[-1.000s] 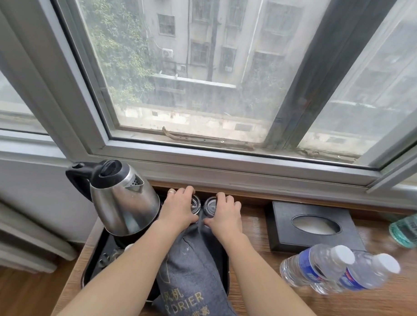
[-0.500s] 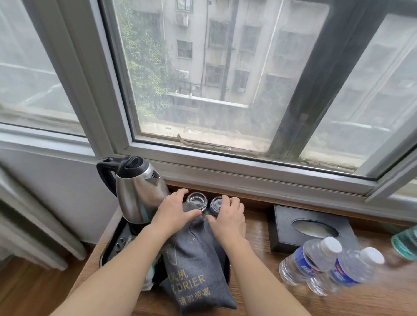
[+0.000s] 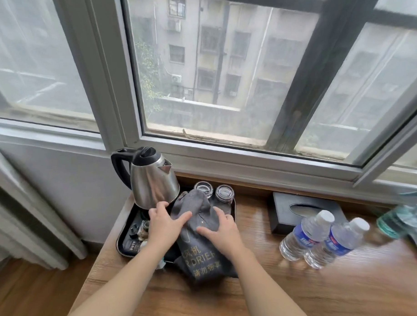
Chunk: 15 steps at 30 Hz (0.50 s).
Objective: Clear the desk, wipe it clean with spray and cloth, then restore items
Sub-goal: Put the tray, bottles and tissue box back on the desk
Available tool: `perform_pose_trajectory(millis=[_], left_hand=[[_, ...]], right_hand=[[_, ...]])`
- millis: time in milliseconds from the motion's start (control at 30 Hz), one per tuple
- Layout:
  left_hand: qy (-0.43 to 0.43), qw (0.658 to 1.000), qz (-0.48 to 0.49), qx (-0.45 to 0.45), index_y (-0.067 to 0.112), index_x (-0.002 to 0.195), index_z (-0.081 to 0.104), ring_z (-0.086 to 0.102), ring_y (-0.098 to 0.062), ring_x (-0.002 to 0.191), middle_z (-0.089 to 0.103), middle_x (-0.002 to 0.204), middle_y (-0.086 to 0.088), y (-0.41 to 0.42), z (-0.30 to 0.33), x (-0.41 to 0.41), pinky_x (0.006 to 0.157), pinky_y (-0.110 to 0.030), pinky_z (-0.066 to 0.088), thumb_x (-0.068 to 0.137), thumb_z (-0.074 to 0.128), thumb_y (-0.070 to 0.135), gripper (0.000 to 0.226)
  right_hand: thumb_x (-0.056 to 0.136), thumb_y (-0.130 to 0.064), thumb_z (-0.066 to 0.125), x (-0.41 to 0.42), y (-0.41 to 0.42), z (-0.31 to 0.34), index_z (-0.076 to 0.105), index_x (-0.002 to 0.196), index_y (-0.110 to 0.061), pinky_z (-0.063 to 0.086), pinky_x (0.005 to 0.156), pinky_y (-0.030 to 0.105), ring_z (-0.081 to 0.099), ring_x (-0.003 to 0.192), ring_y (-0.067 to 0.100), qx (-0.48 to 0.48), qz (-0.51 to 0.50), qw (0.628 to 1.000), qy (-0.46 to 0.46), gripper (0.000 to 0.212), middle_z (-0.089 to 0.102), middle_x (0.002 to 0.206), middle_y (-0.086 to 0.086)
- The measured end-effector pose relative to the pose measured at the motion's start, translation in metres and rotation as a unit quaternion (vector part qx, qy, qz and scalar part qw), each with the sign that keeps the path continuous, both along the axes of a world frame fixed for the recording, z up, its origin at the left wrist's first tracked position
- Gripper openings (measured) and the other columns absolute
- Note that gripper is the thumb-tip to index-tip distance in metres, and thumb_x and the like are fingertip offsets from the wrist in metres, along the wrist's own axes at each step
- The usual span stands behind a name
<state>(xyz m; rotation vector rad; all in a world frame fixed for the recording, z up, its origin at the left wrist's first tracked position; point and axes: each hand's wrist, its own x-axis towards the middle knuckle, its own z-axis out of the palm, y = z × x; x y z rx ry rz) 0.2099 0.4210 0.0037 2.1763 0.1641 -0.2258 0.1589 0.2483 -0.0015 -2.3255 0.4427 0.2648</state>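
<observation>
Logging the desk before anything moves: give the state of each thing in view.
kettle: upright, lid shut
two glasses: upside down on the black tray
grey dryer bag: lying flat under both hands
water bottles: capped, standing
tissue box: tissue showing
left hand: fingers flat
right hand: fingers flat

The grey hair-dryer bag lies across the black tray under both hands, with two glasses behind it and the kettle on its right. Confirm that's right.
Not quite: the head view shows the kettle on the left of the grey hair-dryer bag, not its right. The rest holds: the bag lies across the black tray under the left hand and right hand, with two glasses behind it.
</observation>
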Motion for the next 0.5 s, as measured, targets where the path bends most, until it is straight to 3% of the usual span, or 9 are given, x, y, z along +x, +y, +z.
perform_pose_trajectory(millis=[133, 333, 500], left_hand=[[0.048, 0.996, -0.075, 0.025, 0.021, 0.145, 0.035, 0.050, -0.029, 0.124, 0.048, 0.134, -0.010, -0.004, -0.003, -0.006, 0.103, -0.037, 0.041, 0.074, 0.078, 0.052, 0.088], [0.084, 0.987, -0.133, 0.000, 0.028, 0.151, 0.029, 0.050, -0.028, 0.123, 0.046, 0.137, -0.011, -0.004, -0.004, 0.005, 0.101, -0.035, 0.043, 0.064, 0.087, 0.035, 0.105], [0.093, 0.987, -0.104, -0.082, 0.031, 0.142, 0.045, 0.059, -0.023, 0.113, 0.061, 0.129, -0.004, -0.003, -0.016, 0.010, 0.100, -0.040, 0.048, 0.044, 0.088, 0.028, 0.107]], right_hand=[[0.077, -0.068, 0.074, -0.008, 0.012, -0.002, 0.024, 0.160, -0.040, 0.038, 0.113, 0.038, 0.045, 0.140, 0.026, 0.034, 0.009, 0.999, 0.028, 0.101, 0.049, 0.150, 0.006], [0.080, -0.063, 0.073, -0.007, 0.014, -0.004, 0.026, 0.158, -0.047, 0.040, 0.111, 0.035, 0.047, 0.139, 0.026, 0.021, 0.021, 0.998, 0.058, 0.092, 0.051, 0.153, 0.003], [0.076, -0.058, 0.077, -0.008, 0.011, -0.007, 0.031, 0.156, -0.046, 0.039, 0.115, 0.039, 0.048, 0.138, 0.022, 0.033, 0.010, 0.998, 0.047, 0.093, 0.052, 0.152, -0.002]])
